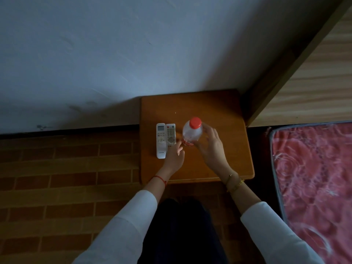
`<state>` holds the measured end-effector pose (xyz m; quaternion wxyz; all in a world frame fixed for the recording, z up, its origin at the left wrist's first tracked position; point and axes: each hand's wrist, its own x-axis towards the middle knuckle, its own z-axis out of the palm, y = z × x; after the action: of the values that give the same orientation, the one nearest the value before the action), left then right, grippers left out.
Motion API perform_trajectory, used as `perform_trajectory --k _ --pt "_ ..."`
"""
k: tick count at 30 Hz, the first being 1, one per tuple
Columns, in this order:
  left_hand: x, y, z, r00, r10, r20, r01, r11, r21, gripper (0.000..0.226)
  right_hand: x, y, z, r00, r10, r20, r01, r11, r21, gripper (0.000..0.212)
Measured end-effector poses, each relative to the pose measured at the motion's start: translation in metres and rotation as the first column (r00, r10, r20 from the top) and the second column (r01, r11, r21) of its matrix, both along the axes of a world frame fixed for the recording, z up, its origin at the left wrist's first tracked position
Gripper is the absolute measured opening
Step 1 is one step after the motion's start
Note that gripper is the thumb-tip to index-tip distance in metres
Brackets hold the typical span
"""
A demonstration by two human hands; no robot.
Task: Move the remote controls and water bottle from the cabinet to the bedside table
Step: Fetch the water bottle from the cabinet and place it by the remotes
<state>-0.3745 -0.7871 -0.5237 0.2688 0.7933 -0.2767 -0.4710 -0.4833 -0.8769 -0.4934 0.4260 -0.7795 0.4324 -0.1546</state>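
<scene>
Two white remote controls lie side by side on the left part of the wooden bedside table: a longer one with a small screen and a shorter one with many buttons. A clear water bottle with a red cap stands upright just right of them. My right hand curls around the bottle's right side, fingers touching it. Just below the shorter remote hovers my left hand, fingers loosely apart and holding nothing.
A pale wall runs behind the table. A wooden headboard and a bed with a red patterned cover stand to the right. Brick-patterned floor lies to the left. My dark trousers show below the table's front edge.
</scene>
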Motion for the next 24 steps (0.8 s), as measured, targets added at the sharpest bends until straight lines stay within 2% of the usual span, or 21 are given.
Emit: perform_trajectory --k 5,10,16,20,24 --pt "0.005 0.026 0.039 0.993 0.055 0.102 -0.055 0.998 -0.003 0.051 -0.02 0.007 0.026 0.969 0.013 -0.248 0.002 0.998 0.06 0.069" --pt "0.017 0.058 0.109 0.957 -0.043 0.287 0.05 0.999 -0.016 0.05 -0.029 0.014 0.09 0.923 0.038 -0.382 -0.02 0.998 0.052 0.067" --pt "0.027 0.087 0.219 0.857 -0.135 0.498 0.162 0.987 -0.012 0.047 -0.033 0.027 0.191 0.92 0.013 -0.391 -0.037 0.998 -0.055 0.056" --pt "0.031 0.111 0.279 0.796 -0.108 0.595 0.179 0.982 -0.062 0.047 -0.038 0.043 0.246 0.936 0.027 -0.351 -0.082 0.986 -0.144 0.05" --pt "0.032 0.139 0.32 0.763 -0.071 0.643 0.192 0.974 -0.12 0.046 -0.044 0.065 0.288 0.944 0.062 -0.323 -0.117 0.981 -0.155 0.049"
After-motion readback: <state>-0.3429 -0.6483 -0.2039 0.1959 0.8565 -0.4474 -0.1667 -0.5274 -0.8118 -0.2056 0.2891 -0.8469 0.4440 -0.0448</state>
